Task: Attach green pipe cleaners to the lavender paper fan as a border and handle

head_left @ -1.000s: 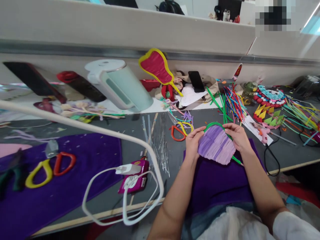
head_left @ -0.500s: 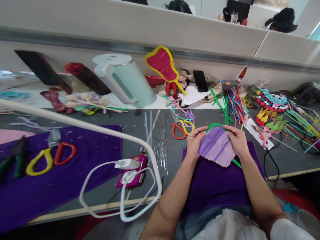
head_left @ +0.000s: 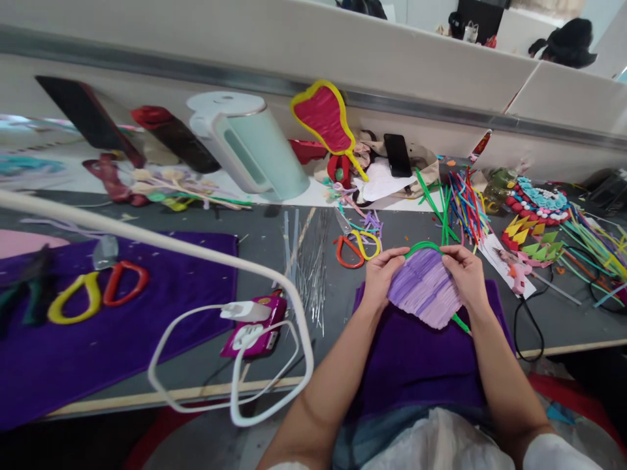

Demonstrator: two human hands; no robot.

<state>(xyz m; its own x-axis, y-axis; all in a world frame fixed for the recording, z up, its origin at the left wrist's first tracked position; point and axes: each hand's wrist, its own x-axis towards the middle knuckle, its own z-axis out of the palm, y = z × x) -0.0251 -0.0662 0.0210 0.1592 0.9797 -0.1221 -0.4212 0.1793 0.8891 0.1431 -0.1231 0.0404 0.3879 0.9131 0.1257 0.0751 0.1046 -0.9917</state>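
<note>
A purple and lilac striped piece (head_left: pixel 425 287) made of pipe cleaners is held up between my hands, over a dark purple cloth (head_left: pixel 416 372). Green pipe cleaners (head_left: pixel 424 246) run along its top edge, and a green end sticks out at its lower right. The fingers of my left hand (head_left: pixel 385 274) pinch the piece and the green strip at the upper left corner. At the upper right corner my right hand (head_left: pixel 463 271) pinches them the same way.
Scissors (head_left: pixel 357 247) and thin silver wires (head_left: pixel 316 274) lie left of my hands. Loose green stems (head_left: pixel 443 209), a pink glue gun (head_left: pixel 518 274) and its cable are beyond and right. A white cable (head_left: pixel 298 313) loops over a magenta power strip (head_left: pixel 259 326). A kettle (head_left: pixel 264 150) stands behind.
The camera view has shifted slightly, so the background sits a little differently. Both hands keep their pinch on the piece, which has barely moved.
</note>
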